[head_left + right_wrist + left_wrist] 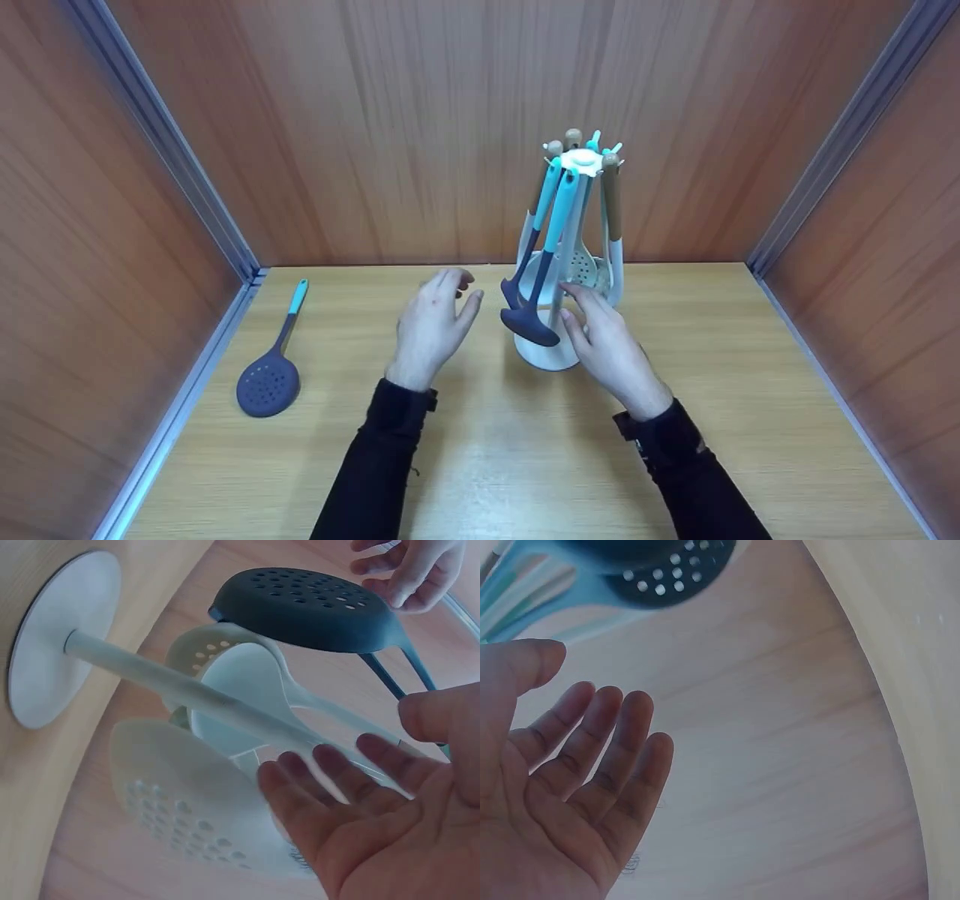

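A white utensil stand (549,355) on a round base holds hanging kitchen utensils. Two dark ones with turquoise handles (559,214) face me; at least one dark head (300,611) has holes. My right hand (616,349) is beside the stand's pole (195,696), its fingers extended and slightly bent, gripping nothing; whether a fingertip touches the pole I cannot tell. Left of the stand, my left hand (433,322) is raised with loosely bent fingers and holds nothing. In the left wrist view, a perforated dark head (667,577) appears above this hand (577,772).
A dark skimmer (268,385) with a turquoise handle lies on the wooden table (495,465) at the left. Pale utensils, including a perforated turner (180,802) and a ladle (244,686), hang around the pole. Wood panels (420,135) with metal edges enclose the back and sides.
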The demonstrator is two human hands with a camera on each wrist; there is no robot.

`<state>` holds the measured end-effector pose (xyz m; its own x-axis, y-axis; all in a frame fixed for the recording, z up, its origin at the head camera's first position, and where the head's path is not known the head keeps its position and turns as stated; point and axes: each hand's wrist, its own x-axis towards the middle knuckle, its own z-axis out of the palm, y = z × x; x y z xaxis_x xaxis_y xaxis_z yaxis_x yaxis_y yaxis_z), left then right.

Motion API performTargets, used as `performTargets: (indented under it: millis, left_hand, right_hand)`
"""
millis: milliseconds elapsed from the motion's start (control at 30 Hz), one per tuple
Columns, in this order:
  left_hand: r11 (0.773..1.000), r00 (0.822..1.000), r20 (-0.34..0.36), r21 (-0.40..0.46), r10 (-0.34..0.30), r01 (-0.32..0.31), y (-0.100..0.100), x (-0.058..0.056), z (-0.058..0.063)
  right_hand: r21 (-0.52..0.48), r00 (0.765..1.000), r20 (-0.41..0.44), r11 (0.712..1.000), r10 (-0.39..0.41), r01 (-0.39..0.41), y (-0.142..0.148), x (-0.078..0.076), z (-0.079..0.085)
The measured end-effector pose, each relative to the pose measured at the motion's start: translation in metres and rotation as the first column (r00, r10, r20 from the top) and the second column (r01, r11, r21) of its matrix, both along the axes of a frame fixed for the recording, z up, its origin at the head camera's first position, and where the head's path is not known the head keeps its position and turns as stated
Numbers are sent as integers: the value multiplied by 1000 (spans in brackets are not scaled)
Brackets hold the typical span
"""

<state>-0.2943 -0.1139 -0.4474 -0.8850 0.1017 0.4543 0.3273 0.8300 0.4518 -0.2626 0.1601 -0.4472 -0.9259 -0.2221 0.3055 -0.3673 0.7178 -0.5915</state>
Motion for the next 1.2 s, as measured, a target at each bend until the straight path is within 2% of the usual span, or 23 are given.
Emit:
performTargets:
  millis: [433, 833, 1100, 1200]
  left_hand:
    - [995, 996, -25, -56, 83, -84, -43, -15, -19]
    - [984, 986, 68, -112, 150, -142, -72, -26, -32]
    - [978, 980, 86, -126, 177, -166, -93, -28, -42]
    - [974, 976, 102, -142, 191, -175, -101, -29, -45]
  right_hand:
    - [147, 988, -156, 989, 5, 18, 0, 15, -2]
    - [244, 969, -239, 970, 65, -4, -4, 28, -5]
    - [315, 940, -320, 949, 116, -10, -8, 38, -8]
    - [330, 943, -311, 944, 121, -12, -9, 41, -8]
